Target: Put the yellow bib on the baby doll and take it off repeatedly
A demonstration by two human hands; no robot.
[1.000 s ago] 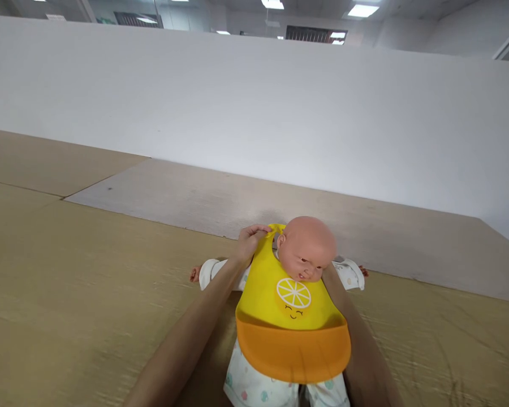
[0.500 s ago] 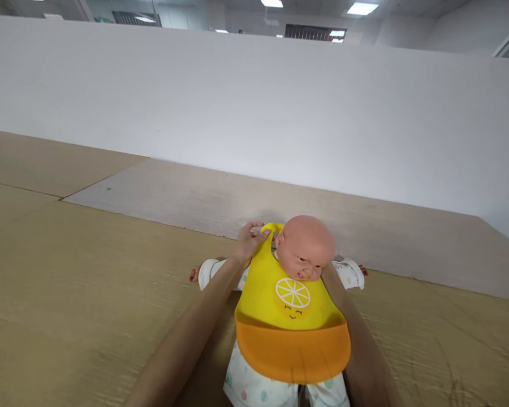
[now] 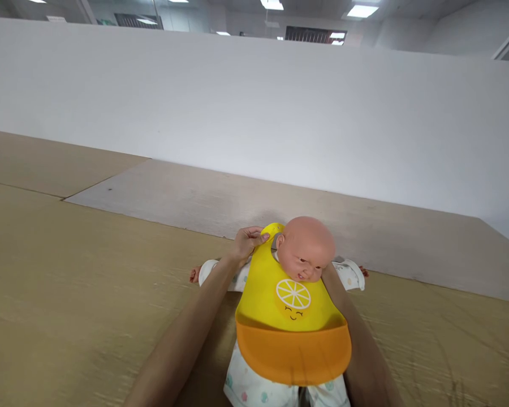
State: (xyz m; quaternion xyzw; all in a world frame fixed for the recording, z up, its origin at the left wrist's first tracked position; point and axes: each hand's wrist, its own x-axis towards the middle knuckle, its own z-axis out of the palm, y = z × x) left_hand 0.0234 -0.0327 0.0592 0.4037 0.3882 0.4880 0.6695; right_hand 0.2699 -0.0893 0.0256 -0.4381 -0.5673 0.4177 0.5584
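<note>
A baby doll [image 3: 306, 249] in white dotted clothes lies on its back, arms spread to both sides. Over its chest is a yellow bib [image 3: 263, 288] with a lemon-slice print and an orange catch pocket [image 3: 294, 353]. My left hand [image 3: 249, 242] pinches the bib's neck strap beside the doll's ear, thumb on top. The strap curves behind the head. My right forearm [image 3: 358, 339] runs up along the doll's other side; the right hand is hidden behind the doll's head and the bib.
The doll lies on a tan wooden surface [image 3: 89, 294]. A paler board [image 3: 220, 192] lies beyond its head, up against a low white wall [image 3: 254, 107]. Ceiling lights [image 3: 362, 11] show above the wall.
My left fingers have shifted slightly on the neck strap, and more of the strap's end shows behind the doll's head. The doll and my right arm stay in place.
</note>
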